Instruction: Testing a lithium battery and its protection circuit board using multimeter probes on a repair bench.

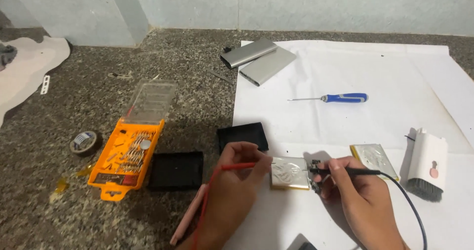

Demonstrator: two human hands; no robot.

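The left hand (236,181) is curled shut around a red probe (239,166), pinched between thumb and fingers, its tip pointing right toward a flat silver pouch cell (289,172) that lies on the white paper sheet (355,72). The right hand (359,195) is closed likewise on a black probe (345,171) — its dark cable (414,213) trails off to the lower right — and the tip meets the small black connector end on the cell's right edge. The cell sits between the two hands, just beside both.

A second silver pouch cell (375,158) lies near the right hand, and beyond it a white brush with dark bristles (428,166). Left of the left hand, two black square pads (176,170) rest one on the speckled stone floor and one, higher up, at the paper's edge. Further left stands an orange screwdriver-bit case (129,153) with its clear lid open, and a roll of tape (84,142).

Farther off on the paper lies a blue-handled screwdriver (340,98) — and past it, two grey metal casings (259,58) side by side near the wall.
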